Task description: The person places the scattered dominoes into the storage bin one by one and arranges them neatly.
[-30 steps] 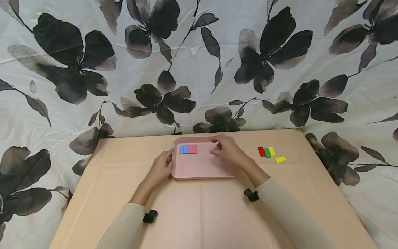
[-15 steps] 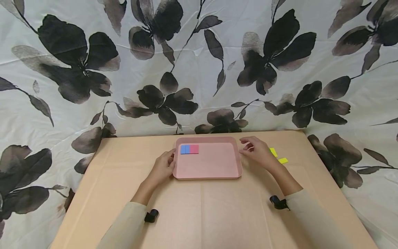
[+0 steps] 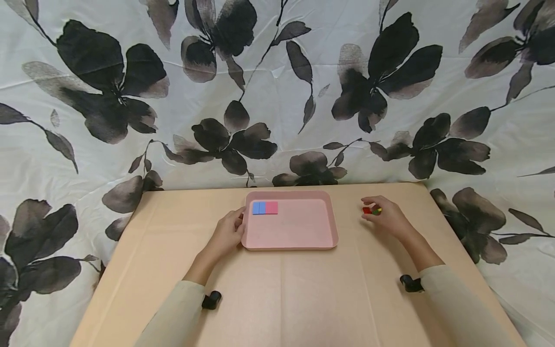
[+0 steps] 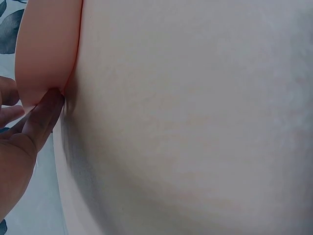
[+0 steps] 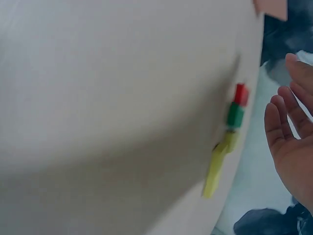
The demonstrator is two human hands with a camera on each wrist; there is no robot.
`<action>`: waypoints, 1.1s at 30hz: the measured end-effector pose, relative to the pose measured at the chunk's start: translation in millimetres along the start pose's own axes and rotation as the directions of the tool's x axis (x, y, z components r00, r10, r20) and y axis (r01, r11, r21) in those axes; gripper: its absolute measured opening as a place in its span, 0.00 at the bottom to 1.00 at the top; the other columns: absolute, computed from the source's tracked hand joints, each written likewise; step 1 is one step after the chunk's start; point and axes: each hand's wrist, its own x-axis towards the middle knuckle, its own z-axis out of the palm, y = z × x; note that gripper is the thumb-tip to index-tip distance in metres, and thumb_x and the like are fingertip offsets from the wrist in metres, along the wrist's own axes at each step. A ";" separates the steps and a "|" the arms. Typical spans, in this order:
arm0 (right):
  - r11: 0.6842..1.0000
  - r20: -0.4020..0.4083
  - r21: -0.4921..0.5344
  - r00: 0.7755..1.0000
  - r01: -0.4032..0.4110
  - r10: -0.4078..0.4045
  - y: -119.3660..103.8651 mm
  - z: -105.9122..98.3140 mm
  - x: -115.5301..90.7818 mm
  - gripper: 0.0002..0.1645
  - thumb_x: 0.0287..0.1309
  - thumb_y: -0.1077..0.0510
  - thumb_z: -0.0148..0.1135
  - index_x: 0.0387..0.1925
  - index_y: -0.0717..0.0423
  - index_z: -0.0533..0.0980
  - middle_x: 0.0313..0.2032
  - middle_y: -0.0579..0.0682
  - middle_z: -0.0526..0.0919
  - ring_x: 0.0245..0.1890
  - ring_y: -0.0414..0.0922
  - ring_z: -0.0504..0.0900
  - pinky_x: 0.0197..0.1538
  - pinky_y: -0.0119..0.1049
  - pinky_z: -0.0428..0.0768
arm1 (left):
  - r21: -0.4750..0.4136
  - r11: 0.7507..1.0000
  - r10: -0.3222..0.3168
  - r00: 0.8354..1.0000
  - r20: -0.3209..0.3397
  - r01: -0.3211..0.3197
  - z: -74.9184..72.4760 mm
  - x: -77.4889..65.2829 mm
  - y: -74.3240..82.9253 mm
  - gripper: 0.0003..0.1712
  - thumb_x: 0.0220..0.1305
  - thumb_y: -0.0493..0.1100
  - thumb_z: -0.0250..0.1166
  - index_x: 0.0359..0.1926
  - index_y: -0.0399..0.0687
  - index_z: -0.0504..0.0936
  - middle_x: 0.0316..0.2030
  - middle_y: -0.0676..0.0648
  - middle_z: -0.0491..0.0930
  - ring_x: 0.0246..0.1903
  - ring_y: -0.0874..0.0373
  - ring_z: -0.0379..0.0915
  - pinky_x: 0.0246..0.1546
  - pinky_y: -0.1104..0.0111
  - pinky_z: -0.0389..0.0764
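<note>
My left hand (image 3: 227, 232) holds the left edge of a pink tray (image 3: 290, 233); in the left wrist view its thumb and fingers lie on either side of the tray wall. Blue tiles (image 3: 258, 207) and a pink tile (image 3: 271, 207) sit side by side in the tray's upper left. Over the small tiles right of the tray hovers my right hand (image 3: 388, 217), fingers apart with nothing between them. Between its thumb and fingers show a red tile (image 3: 367, 210) and part of a green tile (image 5: 235, 115). Yellow tiles (image 5: 213, 171) lie beyond the green one, partly hidden by the hand in the head view.
A light tan table (image 3: 321, 299) carries the tray near its far edge. Behind it hangs a white cloth (image 3: 277, 72) with dark flowers. A small black camera (image 3: 211, 300) sits at the left wrist, another black camera (image 3: 411, 283) at the right.
My right hand has moved right, from over the tray past its right edge to the coloured tiles, its fingers spreading. The left hand has stayed at the tray's left edge.
</note>
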 end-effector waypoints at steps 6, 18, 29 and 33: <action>0.998 0.053 -0.058 0.999 0.013 -0.010 21.0 -1.0 3.6 0.34 0.59 0.61 0.75 0.65 0.65 0.75 0.59 0.65 0.76 0.50 0.59 0.79 0.51 0.51 0.80 | 0.001 1.000 -0.007 1.000 0.001 0.007 -0.1 -2.6 1.7 0.32 0.69 0.30 0.61 0.73 0.32 0.69 0.49 0.36 0.80 0.45 0.49 0.83 0.42 0.64 0.85; 0.997 0.159 -0.074 0.987 0.027 -0.015 31.6 -3.7 6.9 0.33 0.56 0.66 0.75 0.62 0.70 0.75 0.52 0.69 0.75 0.42 0.55 0.78 0.46 0.43 0.81 | 0.010 0.999 -0.035 0.999 -0.011 0.036 5.2 -12.2 8.3 0.32 0.68 0.30 0.61 0.73 0.33 0.69 0.48 0.37 0.80 0.45 0.49 0.83 0.43 0.63 0.83; 0.997 0.151 -0.078 0.988 0.029 -0.017 33.4 -0.8 8.4 0.31 0.59 0.67 0.71 0.62 0.72 0.74 0.55 0.72 0.73 0.44 0.58 0.77 0.50 0.51 0.80 | 0.011 1.000 -0.013 1.000 -0.020 0.013 5.5 -13.0 6.4 0.32 0.68 0.30 0.61 0.72 0.32 0.69 0.48 0.38 0.80 0.45 0.50 0.83 0.42 0.65 0.83; 0.997 0.146 -0.079 0.989 0.021 -0.010 34.7 -0.5 8.5 0.28 0.60 0.66 0.71 0.60 0.71 0.75 0.56 0.72 0.72 0.45 0.59 0.76 0.51 0.53 0.80 | 0.006 1.000 -0.017 1.000 -0.022 0.017 5.6 -13.1 6.2 0.32 0.68 0.30 0.61 0.72 0.33 0.69 0.48 0.38 0.80 0.44 0.50 0.83 0.42 0.64 0.83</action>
